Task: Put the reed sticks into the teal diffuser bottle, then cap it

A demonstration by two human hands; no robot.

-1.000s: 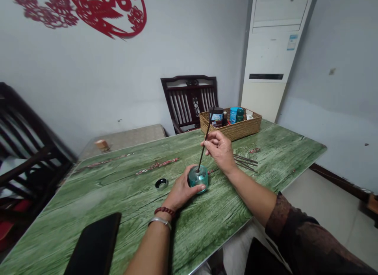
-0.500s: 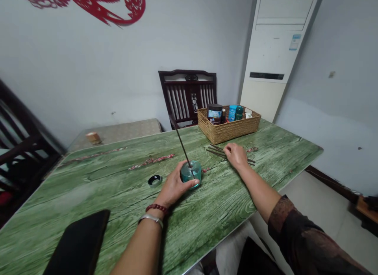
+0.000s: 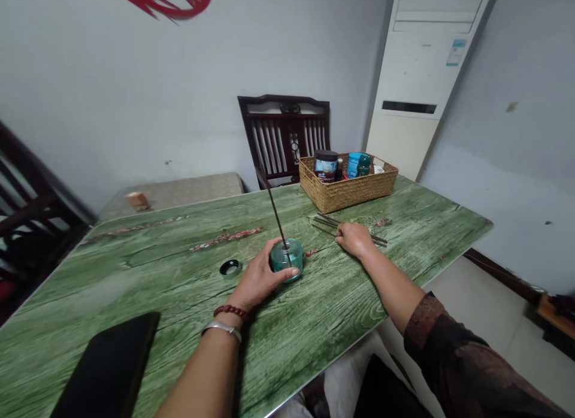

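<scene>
On the green table (image 3: 135,268), the left hand (image 3: 257,281) wraps a teal glass jar (image 3: 290,257), the right hand (image 3: 354,239) resting on dark sticks (image 3: 326,221).

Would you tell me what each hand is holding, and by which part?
The left hand grips a teal glass jar by its side, with a thin stick standing in it; the right hand lies over loose dark sticks, apparently holding nothing.

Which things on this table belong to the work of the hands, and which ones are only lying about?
In use: left hand gripping a teal glass jar; thin dark stick standing in it; right hand resting on loose dark sticks.

Lying about: black ring; wicker basket; flat black slab.
</scene>
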